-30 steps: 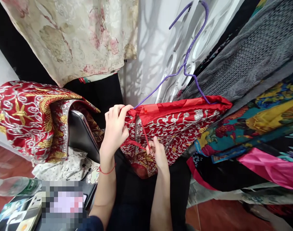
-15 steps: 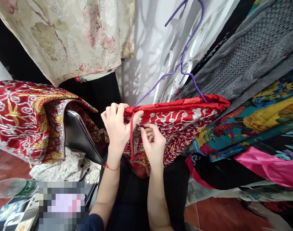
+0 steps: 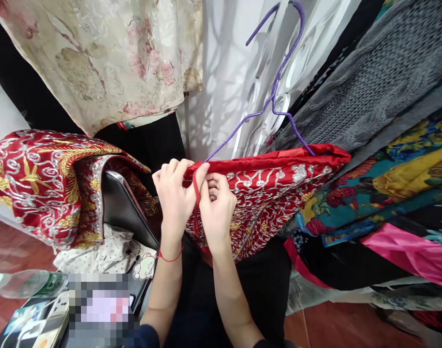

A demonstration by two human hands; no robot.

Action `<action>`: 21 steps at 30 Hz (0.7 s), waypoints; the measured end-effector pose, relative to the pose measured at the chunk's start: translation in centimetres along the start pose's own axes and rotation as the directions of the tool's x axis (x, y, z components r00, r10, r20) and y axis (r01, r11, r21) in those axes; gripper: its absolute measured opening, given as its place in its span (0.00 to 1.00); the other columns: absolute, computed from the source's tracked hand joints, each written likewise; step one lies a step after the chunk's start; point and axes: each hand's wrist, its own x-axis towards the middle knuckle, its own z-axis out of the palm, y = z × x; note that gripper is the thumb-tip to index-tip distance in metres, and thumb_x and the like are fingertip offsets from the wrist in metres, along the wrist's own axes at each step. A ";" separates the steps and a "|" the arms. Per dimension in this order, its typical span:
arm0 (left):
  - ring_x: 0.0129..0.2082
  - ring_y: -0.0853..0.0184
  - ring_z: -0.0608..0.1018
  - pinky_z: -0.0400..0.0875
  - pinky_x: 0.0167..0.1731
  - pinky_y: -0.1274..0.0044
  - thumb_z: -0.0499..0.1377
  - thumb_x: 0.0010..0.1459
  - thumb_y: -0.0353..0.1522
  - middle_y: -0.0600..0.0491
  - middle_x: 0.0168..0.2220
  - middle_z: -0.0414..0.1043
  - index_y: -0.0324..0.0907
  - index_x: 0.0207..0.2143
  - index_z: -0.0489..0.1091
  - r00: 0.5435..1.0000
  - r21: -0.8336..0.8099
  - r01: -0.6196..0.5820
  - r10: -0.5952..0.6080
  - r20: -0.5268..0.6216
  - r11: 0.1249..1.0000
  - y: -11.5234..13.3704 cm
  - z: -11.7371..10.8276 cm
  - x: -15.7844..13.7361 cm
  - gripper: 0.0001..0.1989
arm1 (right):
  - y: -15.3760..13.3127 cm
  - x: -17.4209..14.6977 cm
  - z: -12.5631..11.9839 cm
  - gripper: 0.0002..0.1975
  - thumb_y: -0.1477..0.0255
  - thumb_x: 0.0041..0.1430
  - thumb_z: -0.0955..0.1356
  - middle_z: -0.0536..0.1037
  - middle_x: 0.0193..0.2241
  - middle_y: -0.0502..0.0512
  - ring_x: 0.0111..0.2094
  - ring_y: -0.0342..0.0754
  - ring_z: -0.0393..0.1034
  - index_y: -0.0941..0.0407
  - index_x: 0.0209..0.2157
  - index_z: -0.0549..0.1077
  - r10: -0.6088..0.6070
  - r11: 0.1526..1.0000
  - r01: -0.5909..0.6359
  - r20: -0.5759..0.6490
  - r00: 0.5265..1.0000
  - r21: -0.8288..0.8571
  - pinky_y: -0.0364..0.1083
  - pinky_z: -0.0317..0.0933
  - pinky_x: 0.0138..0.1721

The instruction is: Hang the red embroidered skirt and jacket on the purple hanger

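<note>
Red embroidered garment (image 3: 268, 203) sits centre, on purple hanger (image 3: 277, 87). Left hand (image 3: 175, 193) grips waistband's (image 3: 264, 160) left end, red tie (image 3: 197, 189) by thumb; right hand (image 3: 219, 208) curled narrow alongside, hold hidden. Best keep waistband steady, tie untwisted, tension gentle.

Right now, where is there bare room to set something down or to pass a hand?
Setting down: the floor at lower right, between lap and hanging clothes. Passing a hand: the gap inside the hanger, above the red garment. Crowded: lower left, with bottle, socket strip and spotted cloth; also around left hand and right hand.
</note>
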 end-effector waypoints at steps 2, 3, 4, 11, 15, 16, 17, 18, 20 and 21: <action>0.34 0.64 0.70 0.57 0.43 0.70 0.47 0.70 0.41 0.54 0.31 0.69 0.44 0.32 0.69 1.000 -0.020 0.001 -0.001 0.018 1.000 0.0 -0.2 0.1 0.18 | 0.1 -0.2 0.2 0.10 0.62 0.69 0.61 0.79 0.31 0.52 0.29 0.44 0.73 0.53 0.39 0.68 0.032 0.997 -0.032 -0.005 0.999 0.070 0.43 0.66 0.33; 0.34 0.65 0.70 0.57 0.42 0.70 0.45 0.71 0.40 0.54 0.30 0.68 0.44 0.31 0.69 1.000 -0.027 0.000 0.001 0.029 1.000 0.0 -0.4 0.1 0.19 | 0.1 -0.3 0.3 0.10 0.63 0.69 0.61 0.78 0.30 0.52 0.29 0.44 0.73 0.53 0.39 0.68 0.049 0.994 -0.049 -0.005 0.999 0.096 0.43 0.66 0.32; 0.33 0.65 0.70 0.57 0.42 0.70 0.44 0.71 0.39 0.54 0.29 0.68 0.44 0.30 0.68 0.999 -0.030 -0.002 0.003 0.039 1.000 -0.1 -0.5 0.2 0.20 | 0.1 -0.3 0.5 0.08 0.63 0.68 0.62 0.78 0.29 0.51 0.28 0.43 0.73 0.53 0.38 0.68 0.065 0.991 -0.064 -0.004 0.998 0.115 0.42 0.66 0.31; 0.36 0.63 0.71 0.58 0.43 0.69 0.56 0.64 0.46 0.54 0.33 0.72 0.45 0.35 0.71 0.999 -0.006 -0.022 0.022 0.047 1.000 -0.2 -0.6 0.1 0.14 | -0.4 -0.1 0.8 0.10 0.62 0.66 0.63 0.72 0.20 0.46 0.20 0.43 0.64 0.52 0.33 0.65 0.055 0.995 -0.058 -0.028 0.998 -0.082 0.43 0.57 0.26; 0.34 0.63 0.71 0.58 0.42 0.70 0.55 0.65 0.44 0.54 0.31 0.71 0.46 0.33 0.71 1.000 0.000 0.003 -0.003 0.009 1.000 -0.1 -0.1 0.1 0.14 | -1.0 0.3 0.0 0.11 0.65 0.66 0.62 0.63 0.15 0.43 0.16 0.41 0.53 0.52 0.29 0.63 0.000 0.973 0.010 0.041 0.999 -0.230 0.43 0.49 0.25; 0.34 0.63 0.71 0.58 0.42 0.70 0.55 0.65 0.44 0.54 0.30 0.71 0.46 0.33 0.71 1.000 0.001 0.005 -0.005 -0.002 1.000 -0.1 0.0 0.2 0.14 | -1.0 0.4 -0.2 0.12 0.65 0.66 0.62 0.61 0.15 0.42 0.16 0.41 0.51 0.52 0.28 0.63 -0.017 0.973 0.030 0.062 0.998 -0.227 0.42 0.48 0.25; 0.34 0.63 0.71 0.58 0.42 0.70 0.56 0.65 0.44 0.54 0.30 0.71 0.46 0.33 0.71 1.000 0.001 0.004 -0.004 -0.012 1.000 -0.2 0.1 0.2 0.14 | -0.9 0.4 -0.4 0.12 0.66 0.66 0.61 0.60 0.15 0.42 0.16 0.41 0.50 0.52 0.27 0.62 -0.031 0.977 0.047 0.081 0.996 -0.209 0.42 0.47 0.24; 0.34 0.64 0.71 0.58 0.42 0.70 0.56 0.65 0.43 0.55 0.31 0.71 0.46 0.33 0.71 1.000 -0.001 0.003 -0.003 -0.020 1.000 -0.2 0.1 0.1 0.13 | -0.7 0.2 -0.6 0.13 0.66 0.66 0.61 0.59 0.15 0.42 0.16 0.40 0.49 0.52 0.26 0.62 -0.042 0.982 0.060 0.104 0.994 -0.181 0.42 0.46 0.24; 0.35 0.64 0.71 0.58 0.43 0.70 0.57 0.65 0.43 0.55 0.31 0.72 0.46 0.34 0.72 1.000 -0.009 0.001 -0.001 -0.026 1.000 -0.3 0.3 0.1 0.12 | 0.2 -0.6 -1.0 0.13 0.66 0.66 0.61 0.57 0.15 0.41 0.16 0.39 0.48 0.52 0.26 0.61 -0.048 0.990 0.068 0.158 0.986 -0.127 0.41 0.45 0.23; 0.35 0.64 0.71 0.58 0.43 0.70 0.58 0.64 0.42 0.55 0.32 0.72 0.46 0.34 0.72 1.000 -0.015 -0.001 0.000 -0.024 1.000 -0.4 0.4 0.0 0.11 | 1.0 -1.2 -1.1 0.14 0.65 0.67 0.61 0.57 0.15 0.41 0.16 0.39 0.48 0.53 0.26 0.62 -0.042 0.992 0.063 0.177 0.983 -0.112 0.41 0.44 0.23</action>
